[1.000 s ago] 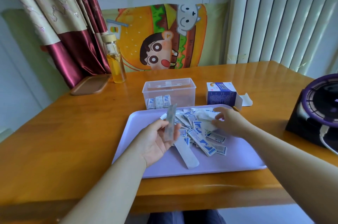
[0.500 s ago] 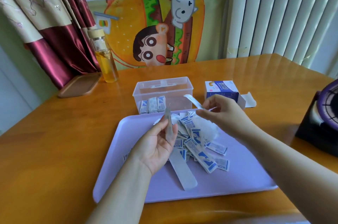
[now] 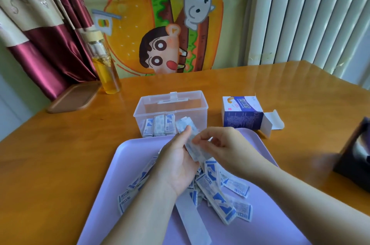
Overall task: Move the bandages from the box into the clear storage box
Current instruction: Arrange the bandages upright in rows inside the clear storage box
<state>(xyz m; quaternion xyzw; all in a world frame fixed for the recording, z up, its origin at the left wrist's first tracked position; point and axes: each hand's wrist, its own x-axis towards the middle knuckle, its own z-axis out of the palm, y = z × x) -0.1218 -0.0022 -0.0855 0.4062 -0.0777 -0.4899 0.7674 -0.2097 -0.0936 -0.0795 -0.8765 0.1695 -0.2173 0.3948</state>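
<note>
My left hand (image 3: 176,164) and my right hand (image 3: 226,146) meet above the far part of the lilac tray (image 3: 104,196), both pinching a small stack of wrapped bandages (image 3: 192,140). A loose pile of blue-and-white bandages (image 3: 220,194) lies on the tray under my hands. Behind the tray stands the clear storage box (image 3: 172,102), lid off, with three bandages (image 3: 159,127) upright along its near wall. To the right of the storage box is the blue-and-white bandage box (image 3: 242,114), its end flap open.
A long pale strip (image 3: 192,220) lies on the tray by my left wrist. A bottle of yellow liquid (image 3: 105,68) and a brown wooden tray (image 3: 74,97) sit at the back left. A dark purple device (image 3: 356,156) stands at the right table edge.
My right hand lifted a bandage from the pile and brought it to my left hand. Both hands now hold the stack together, nearer the clear box. The camera has moved closer.
</note>
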